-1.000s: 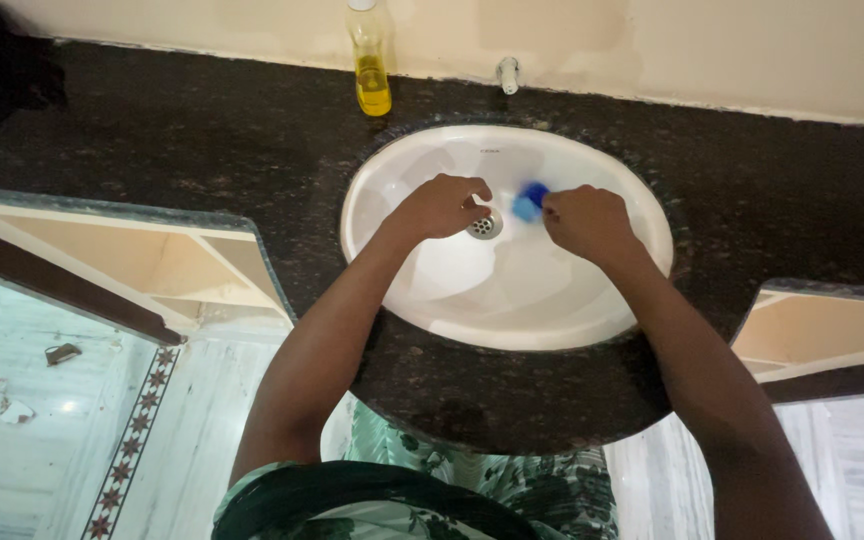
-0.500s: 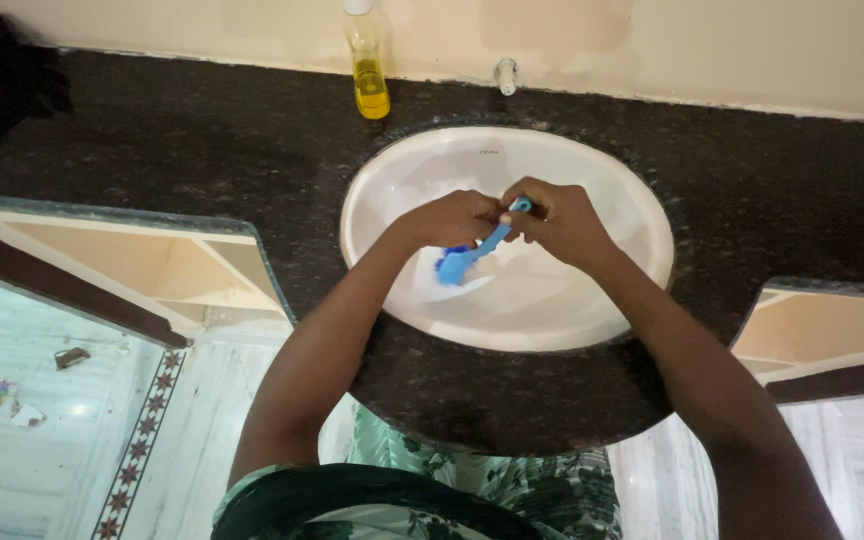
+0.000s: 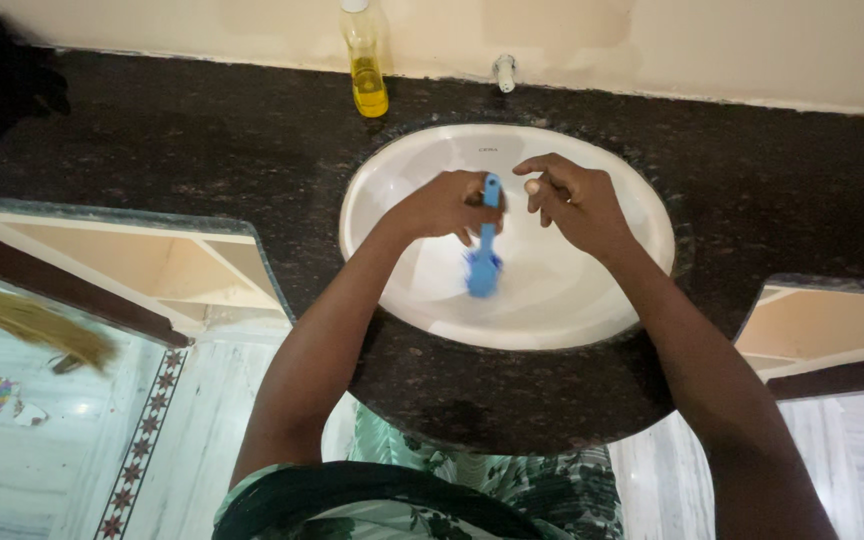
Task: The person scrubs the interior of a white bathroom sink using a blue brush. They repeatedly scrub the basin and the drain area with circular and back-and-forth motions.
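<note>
A white oval sink (image 3: 592, 310) is set in a dark speckled stone counter (image 3: 202, 140). My left hand (image 3: 444, 205) grips the handle of a blue brush (image 3: 484, 255), whose head hangs down over the basin's middle. My right hand (image 3: 570, 200) hovers just right of the handle, fingers loosely spread, holding nothing. The drain is hidden behind the hands and brush.
A clear bottle of yellow liquid (image 3: 367, 65) stands at the wall behind the sink, beside a small white tap (image 3: 505, 72). A black cloth (image 3: 2, 75) lies at the counter's far left. Open shelves (image 3: 152, 265) flank the basin. A broom's bristles (image 3: 37, 325) show over the floor at left.
The brush passed from my right hand to my left; its head swung from the drain towards the near side of the basin. My right hand let go. A broom entered at left.
</note>
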